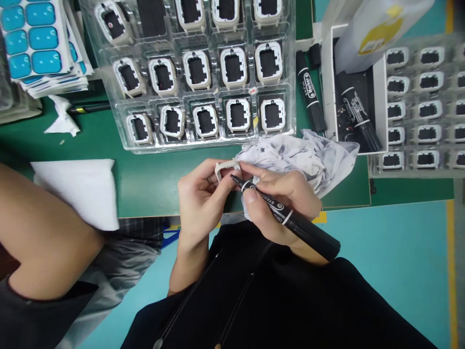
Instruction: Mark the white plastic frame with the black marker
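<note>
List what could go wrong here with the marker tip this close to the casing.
1. The right hand holds the uncapped black marker with its tip at the small beige casing pinched in the left hand; a slip could ink the wrong spot or the fingers.
2. The casing is held in the air off the green table, so it might drop.
3. The crumpled cloth lies right behind the hands and may snag the marker.

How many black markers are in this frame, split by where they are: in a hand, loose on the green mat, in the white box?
In the right hand: 1 marker
On the green mat: 1 marker
In the white box: 1 marker
Total: 3
</note>
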Motion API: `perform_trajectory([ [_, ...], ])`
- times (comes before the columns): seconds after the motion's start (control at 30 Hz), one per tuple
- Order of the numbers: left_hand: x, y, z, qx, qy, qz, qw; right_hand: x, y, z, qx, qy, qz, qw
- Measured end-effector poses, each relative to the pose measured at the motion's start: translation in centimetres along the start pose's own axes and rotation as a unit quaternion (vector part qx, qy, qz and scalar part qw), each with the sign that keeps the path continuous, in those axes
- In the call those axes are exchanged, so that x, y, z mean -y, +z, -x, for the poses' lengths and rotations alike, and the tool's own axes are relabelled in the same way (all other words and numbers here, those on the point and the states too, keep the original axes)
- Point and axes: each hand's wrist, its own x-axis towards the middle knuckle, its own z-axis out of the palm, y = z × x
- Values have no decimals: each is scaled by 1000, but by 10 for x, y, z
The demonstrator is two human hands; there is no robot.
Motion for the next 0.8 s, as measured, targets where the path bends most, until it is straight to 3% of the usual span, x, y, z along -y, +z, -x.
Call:
perform_trajectory([
  [0.17, 1, -2, 1, 16, 5, -30, 999, 6, 0, -4, -8, -78, 21, 997],
  [0.47, 5, -4, 2, 14, 30, -62, 998, 13, -1, -4, -12, -54, 66, 996],
  [0.8, 1, -4, 1, 50, 31, -59, 996, 7, -1, -6, -48, -121, 68, 989],
])
